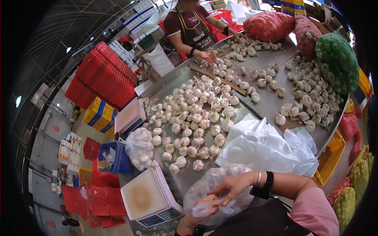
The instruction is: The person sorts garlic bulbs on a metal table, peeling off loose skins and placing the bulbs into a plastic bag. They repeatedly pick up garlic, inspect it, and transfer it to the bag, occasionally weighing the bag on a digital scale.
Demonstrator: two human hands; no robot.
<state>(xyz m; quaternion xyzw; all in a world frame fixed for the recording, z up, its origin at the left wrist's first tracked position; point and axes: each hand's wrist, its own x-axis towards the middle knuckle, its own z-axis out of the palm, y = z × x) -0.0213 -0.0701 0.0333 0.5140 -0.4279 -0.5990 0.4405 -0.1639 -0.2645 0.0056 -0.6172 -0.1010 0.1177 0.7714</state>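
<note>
A clear plastic bag of garlic bulbs (195,188) rests at the near edge of the metal table, against my dark apron. My left hand (205,206), with a beaded bracelet at the wrist, grips the bag's gathered top, and plastic ends stick out between its fingers. Over it, the fingers of my right hand (236,185) pinch the same gathered plastic. This wrist carries a silver bangle and a black band. White plastic bags (260,144) lie in a flat pile just beyond my right hand. Loose garlic bulbs (195,118) are heaped ahead.
A digital scale (144,191) stands at left, with a second scale (130,115) farther off. Between them sits a tied bag of garlic (138,147). A wooden strip (217,79) lies across the table. A co-worker (192,26) handles bulbs opposite. Full mesh sacks (336,62) stand at far right.
</note>
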